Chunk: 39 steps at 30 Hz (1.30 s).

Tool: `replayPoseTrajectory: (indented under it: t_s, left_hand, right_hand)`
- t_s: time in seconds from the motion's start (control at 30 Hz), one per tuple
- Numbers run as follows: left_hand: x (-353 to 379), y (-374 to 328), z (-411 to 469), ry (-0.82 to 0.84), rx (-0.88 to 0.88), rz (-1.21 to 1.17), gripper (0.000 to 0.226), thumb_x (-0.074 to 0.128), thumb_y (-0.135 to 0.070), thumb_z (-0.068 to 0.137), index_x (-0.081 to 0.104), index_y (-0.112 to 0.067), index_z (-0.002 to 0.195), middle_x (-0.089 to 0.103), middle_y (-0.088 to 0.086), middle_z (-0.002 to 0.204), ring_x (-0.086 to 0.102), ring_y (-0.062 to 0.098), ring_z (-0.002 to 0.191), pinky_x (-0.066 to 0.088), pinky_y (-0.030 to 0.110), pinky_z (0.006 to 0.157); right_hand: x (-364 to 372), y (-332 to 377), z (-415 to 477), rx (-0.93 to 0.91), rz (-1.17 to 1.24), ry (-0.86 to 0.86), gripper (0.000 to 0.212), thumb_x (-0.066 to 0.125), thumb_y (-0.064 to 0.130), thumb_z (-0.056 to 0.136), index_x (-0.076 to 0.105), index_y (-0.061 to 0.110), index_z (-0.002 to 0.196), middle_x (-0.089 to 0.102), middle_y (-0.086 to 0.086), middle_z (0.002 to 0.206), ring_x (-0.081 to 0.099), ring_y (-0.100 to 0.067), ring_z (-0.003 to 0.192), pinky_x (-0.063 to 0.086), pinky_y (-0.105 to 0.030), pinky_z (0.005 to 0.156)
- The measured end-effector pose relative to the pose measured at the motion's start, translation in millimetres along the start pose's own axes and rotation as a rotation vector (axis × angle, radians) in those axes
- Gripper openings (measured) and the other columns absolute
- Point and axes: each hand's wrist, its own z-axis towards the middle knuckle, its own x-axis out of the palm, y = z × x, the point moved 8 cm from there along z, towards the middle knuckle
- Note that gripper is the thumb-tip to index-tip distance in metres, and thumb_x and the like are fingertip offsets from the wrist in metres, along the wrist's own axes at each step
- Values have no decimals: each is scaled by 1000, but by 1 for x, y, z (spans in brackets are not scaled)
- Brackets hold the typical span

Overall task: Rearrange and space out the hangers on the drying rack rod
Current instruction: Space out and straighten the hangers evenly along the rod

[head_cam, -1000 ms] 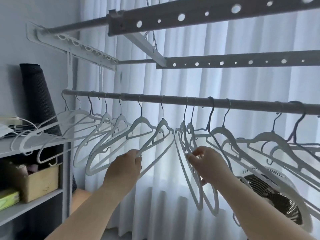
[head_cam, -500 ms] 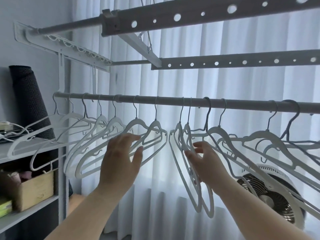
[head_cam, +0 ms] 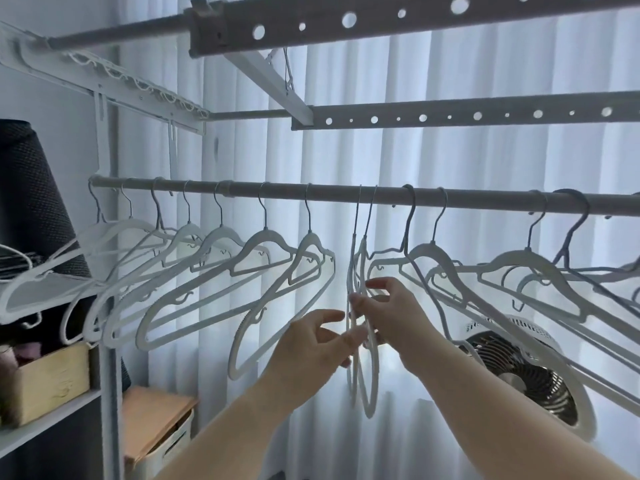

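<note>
A grey rod (head_cam: 332, 194) runs across the drying rack with several white hangers hooked on it. On the left, a row of hangers (head_cam: 263, 239) hangs angled and evenly apart. In the middle, two hangers (head_cam: 363, 393) hang close together, edge-on to me. My right hand (head_cam: 391, 313) pinches this pair at mid height. My left hand (head_cam: 311, 344) is just left of them with fingers spread, its fingertips at the nearer hanger's edge. More hangers (head_cam: 519, 259) overlap one another along the right part of the rod.
Perforated rack bars (head_cam: 450, 114) cross overhead. A white fan (head_cam: 519, 368) stands behind the right hangers, in front of the curtain (head_cam: 346, 157). At left are a shelf (head_cam: 52, 420) with a wooden box (head_cam: 48, 379), a dark roll (head_cam: 31, 188) and a lidded bin (head_cam: 156, 420).
My left hand let go of the left-side hanger and moved right to the middle pair. My right hand has stayed on that pair. The view shifted slightly right.
</note>
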Motion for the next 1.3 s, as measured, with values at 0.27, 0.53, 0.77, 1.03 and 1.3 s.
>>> replayPoseTrajectory:
  t_s: [0.27,0.53,0.77,1.03,1.3]
  left_hand:
    - [-15,9,0,-61,-32,112,32,48,-7,86,49,-20,115,53,-3,68,56,1,37,53,26,65]
    - [-31,1,-1,-162,77,331,31,38,-16,93,51,-21,121,45,-7,60,47,4,33,40,9,40]
    - [-34,0,0,-199,69,573,23,29,-17,96,52,-19,99,66,11,88,46,28,62,50,38,70]
    - [-34,1,2,-239,96,534,33,26,-15,97,48,-19,121,58,-3,96,54,12,43,40,10,43]
    - [-33,-2,-3,-288,80,466,36,27,-9,96,46,-13,127,51,-7,88,67,25,60,50,27,60]
  right_hand:
    - [-1,-5,8,-33,-110,-96,42,50,12,90,37,13,130,44,-1,66,42,-12,43,37,-15,32]
    - [-10,-9,13,-37,-65,-155,34,42,1,86,42,22,113,37,-3,56,35,-13,30,30,-16,31]
    - [-23,-11,9,-38,-28,-172,32,41,0,86,45,23,109,36,-7,59,34,-6,23,29,-14,30]
    - [-46,-14,0,-51,-44,-221,37,40,-4,86,47,23,110,36,-12,58,34,-8,23,29,-12,29]
    - [-53,-13,-3,-39,-69,-226,41,41,-2,85,50,19,120,35,-7,51,35,-10,25,30,-14,30]
